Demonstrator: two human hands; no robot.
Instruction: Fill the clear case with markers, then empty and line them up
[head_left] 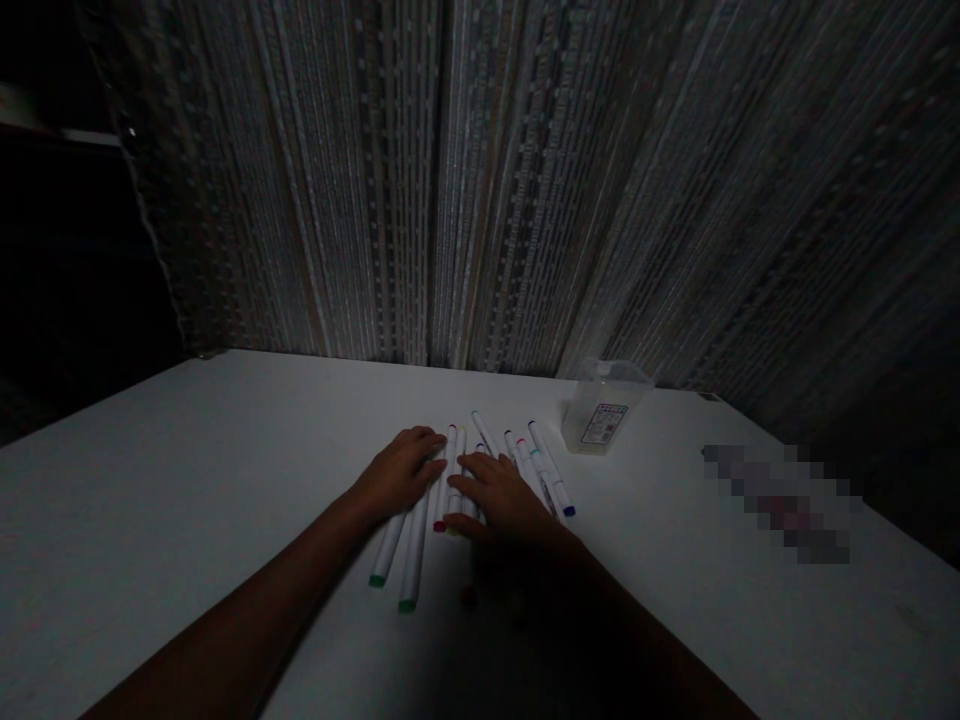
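Observation:
Several white marker pens (450, 470) with coloured caps lie side by side on a white table (225, 470). My left hand (401, 472) rests palm down on the left ones, its fingers flat across the barrels. My right hand (499, 500) lies just to the right, fingers stretched over the middle pens. Two green-capped pens (401, 560) stick out toward me beneath the left hand. Blue-capped pens (551, 475) lie uncovered at the right of the row. The scene is dim.
A clear plastic pen case (600, 410) with a label stands at the back right of the pens. A striped curtain (487, 180) hangs right behind the table. A blurred patch (784, 500) lies at the right.

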